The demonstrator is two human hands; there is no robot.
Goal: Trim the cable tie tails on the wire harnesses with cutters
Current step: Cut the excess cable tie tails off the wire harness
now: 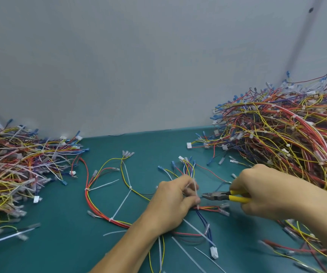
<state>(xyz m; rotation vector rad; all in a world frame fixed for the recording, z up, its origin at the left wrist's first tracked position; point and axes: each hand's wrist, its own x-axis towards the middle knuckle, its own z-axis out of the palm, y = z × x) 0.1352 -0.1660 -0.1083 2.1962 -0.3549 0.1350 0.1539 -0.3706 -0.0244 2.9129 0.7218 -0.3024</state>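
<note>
On the green table (pixel 107 154), the left hand (pixel 170 201) pinches a white cable tie tail (pixel 195 191) upright on the wire harness (pixel 107 194) spread before it, while the right hand (pixel 257 190) grips yellow-handled cutters (pixel 223 196), their tip just beside that tail, between two harness heaps.

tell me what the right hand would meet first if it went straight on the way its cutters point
Probably the white cable tie tail held by the left hand: the cutters in the right hand point left at it, tips just short. Depth is unclear from one view.
</note>
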